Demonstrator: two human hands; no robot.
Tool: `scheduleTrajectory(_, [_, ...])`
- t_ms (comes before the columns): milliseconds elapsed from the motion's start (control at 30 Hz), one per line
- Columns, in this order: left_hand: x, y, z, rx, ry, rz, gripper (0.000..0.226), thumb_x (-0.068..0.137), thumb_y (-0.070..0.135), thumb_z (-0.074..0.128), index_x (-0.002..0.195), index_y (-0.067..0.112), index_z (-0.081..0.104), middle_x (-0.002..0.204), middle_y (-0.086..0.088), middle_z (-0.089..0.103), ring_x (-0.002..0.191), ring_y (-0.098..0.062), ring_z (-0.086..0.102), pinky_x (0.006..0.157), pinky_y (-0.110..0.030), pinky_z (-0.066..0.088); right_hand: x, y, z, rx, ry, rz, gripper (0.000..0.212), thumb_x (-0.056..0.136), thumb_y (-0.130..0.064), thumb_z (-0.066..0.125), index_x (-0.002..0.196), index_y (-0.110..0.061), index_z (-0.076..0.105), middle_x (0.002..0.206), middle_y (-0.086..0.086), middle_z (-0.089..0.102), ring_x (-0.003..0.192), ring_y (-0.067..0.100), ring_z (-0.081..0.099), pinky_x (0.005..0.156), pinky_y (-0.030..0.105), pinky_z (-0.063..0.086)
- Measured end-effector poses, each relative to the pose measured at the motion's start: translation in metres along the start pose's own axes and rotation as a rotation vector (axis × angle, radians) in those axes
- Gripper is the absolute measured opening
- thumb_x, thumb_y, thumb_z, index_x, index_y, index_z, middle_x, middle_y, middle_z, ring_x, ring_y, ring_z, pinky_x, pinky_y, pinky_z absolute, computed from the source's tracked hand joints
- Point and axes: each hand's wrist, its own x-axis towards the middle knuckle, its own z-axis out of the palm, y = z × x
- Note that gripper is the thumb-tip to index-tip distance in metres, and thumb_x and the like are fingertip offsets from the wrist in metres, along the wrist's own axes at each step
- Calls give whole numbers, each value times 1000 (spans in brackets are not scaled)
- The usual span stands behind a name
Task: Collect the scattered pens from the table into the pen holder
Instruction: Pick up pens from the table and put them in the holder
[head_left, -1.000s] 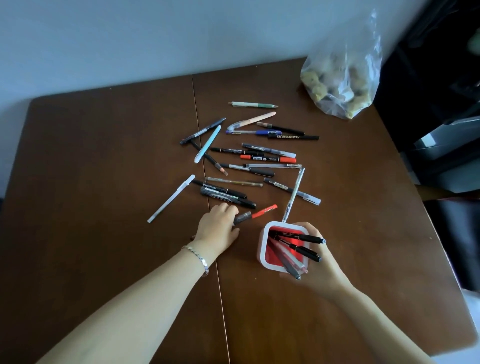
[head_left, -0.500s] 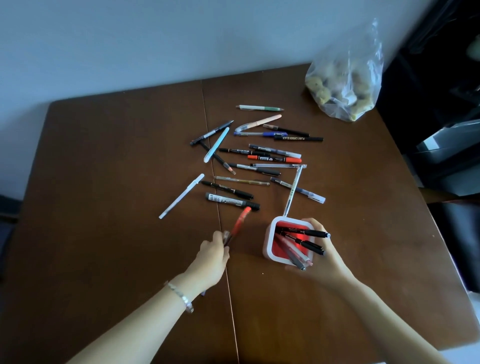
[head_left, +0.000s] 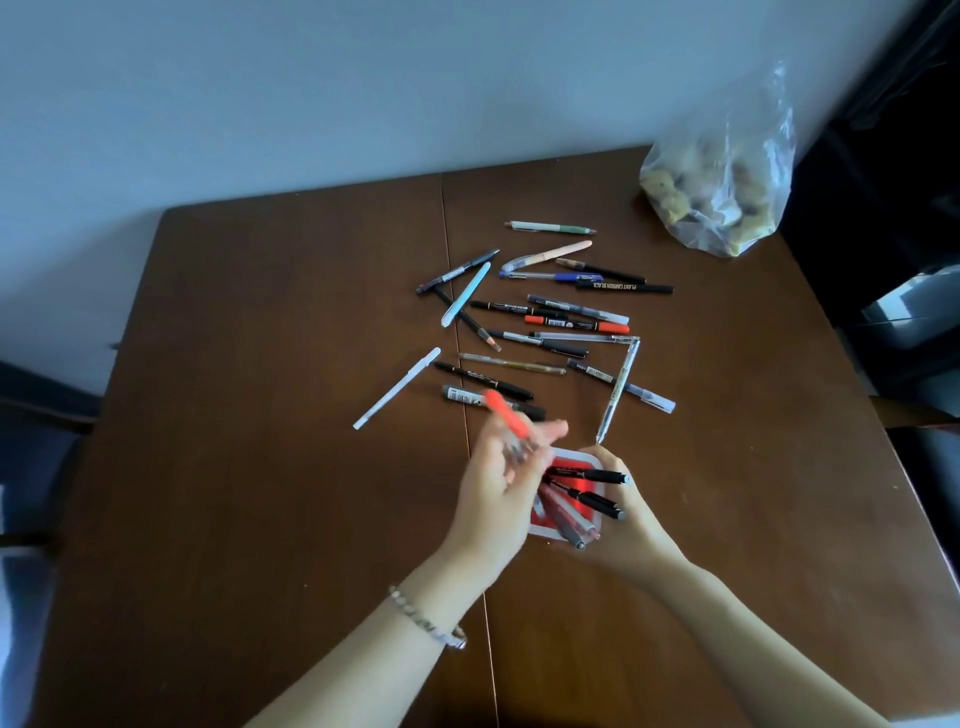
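Smooth dark wood table (head_left: 260, 467), crinkly clear plastic bag (head_left: 727, 171), glossy plastic pens (head_left: 576, 325).

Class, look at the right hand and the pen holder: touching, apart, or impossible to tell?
Touching. The head view shows the right hand wrapped against the far side of the pen holder, its fingers pressed to the white rim with no gap.

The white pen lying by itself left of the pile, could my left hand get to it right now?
Probably not at once: the left hand is shut on the orange-capped pen by the pen holder. The way to the white pen looks clear.
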Motion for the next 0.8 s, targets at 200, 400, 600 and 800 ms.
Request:
scheduleTrajectory(200, [-8,-22,-9,138,14,-97,20,86,28,59,103,34,50,107,1,65,105,-13,64,87,-21,54,1,-6,0,-25,8,-3,87,52,-12,87,116,-37,34,119,-5,42,114,-1,43,88,7,43])
scheduleTrajectory(400, [-14,-20,-19,247,84,25,69,83,11,65,120,55,26,114,11,58,98,8,61,83,-10,47,1,-8,1,-27,-2,-9,87,52,-15,87,114,-43,34,120,-12,39,116,3,44,87,4,42])
scheduleTrajectory(600, [-18,-32,-22,469,73,167,58,84,23,62,126,51,34,116,5,63,107,4,58,89,-13,47,1,-7,0,-37,-17,28,88,53,-9,87,112,-43,31,119,-22,32,112,-19,36,82,-4,36])
scheduleTrajectory(800, [-17,-29,-23,509,-50,102,34,90,17,55,123,25,54,119,5,61,110,-7,58,92,-20,50,1,-7,1,-32,-5,39,88,52,-14,89,120,-33,36,119,-9,41,113,-8,42,84,-1,40])
